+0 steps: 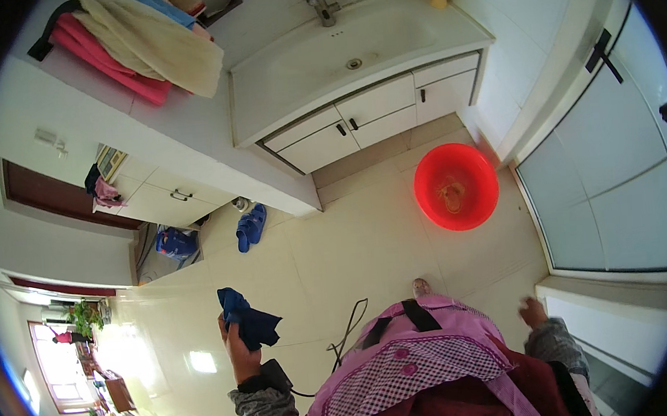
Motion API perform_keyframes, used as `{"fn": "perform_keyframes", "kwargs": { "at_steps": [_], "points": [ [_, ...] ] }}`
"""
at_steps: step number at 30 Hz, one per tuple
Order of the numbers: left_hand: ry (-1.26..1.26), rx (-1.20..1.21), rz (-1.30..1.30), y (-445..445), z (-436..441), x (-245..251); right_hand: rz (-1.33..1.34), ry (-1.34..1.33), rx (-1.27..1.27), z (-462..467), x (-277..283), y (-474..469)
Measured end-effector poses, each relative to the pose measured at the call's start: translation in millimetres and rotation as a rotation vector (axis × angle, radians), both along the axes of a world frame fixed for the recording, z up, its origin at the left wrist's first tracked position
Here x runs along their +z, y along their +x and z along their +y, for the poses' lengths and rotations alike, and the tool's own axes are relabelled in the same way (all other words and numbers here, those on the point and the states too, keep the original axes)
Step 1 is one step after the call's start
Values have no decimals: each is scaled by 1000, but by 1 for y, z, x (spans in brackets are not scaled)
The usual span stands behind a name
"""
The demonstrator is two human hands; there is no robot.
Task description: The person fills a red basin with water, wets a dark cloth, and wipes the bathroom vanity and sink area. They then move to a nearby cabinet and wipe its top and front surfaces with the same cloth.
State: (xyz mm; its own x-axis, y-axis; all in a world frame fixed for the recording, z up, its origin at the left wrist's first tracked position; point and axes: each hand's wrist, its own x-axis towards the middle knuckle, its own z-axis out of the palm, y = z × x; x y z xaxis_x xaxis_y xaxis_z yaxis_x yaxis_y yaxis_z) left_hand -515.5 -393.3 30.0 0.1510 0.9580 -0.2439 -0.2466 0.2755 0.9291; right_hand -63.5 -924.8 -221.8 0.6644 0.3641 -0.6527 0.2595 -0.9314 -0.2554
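Note:
A folded dark blue cloth is held in my left hand, out to the left over the tiled floor. A small black box with a cable is at that wrist. My right hand hangs low at my right side, near a white ledge; nothing shows in it, and its fingers are too small and blurred to make out well. Ahead on the floor stands a red plastic basin, with a brownish pattern visible on its bottom. I wear a pink apron with a checked panel.
A white washbasin with a faucet tops a cabinet ahead. Towels hang at upper left. Blue sandals lie by the wall end. A frosted door stands right. Another person is far off at left.

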Motion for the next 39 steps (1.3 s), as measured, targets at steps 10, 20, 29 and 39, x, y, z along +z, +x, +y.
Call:
{"fn": "perform_keyframes", "kwargs": {
  "at_steps": [10, 20, 29, 39],
  "points": [
    [-35, 146, 17, 3, 53, 4, -195, 703, 301, 269, 115, 44],
    [37, 37, -128, 19, 221, -3, 136, -67, 556, 181, -14, -16],
    [-91, -122, -35, 56, 333, -13, -105, 286, 222, 294, 33, -39],
    [-98, 28, -10, 18, 336, -27, -211, 79, 737, 406, 41, 50]
  ]
}}
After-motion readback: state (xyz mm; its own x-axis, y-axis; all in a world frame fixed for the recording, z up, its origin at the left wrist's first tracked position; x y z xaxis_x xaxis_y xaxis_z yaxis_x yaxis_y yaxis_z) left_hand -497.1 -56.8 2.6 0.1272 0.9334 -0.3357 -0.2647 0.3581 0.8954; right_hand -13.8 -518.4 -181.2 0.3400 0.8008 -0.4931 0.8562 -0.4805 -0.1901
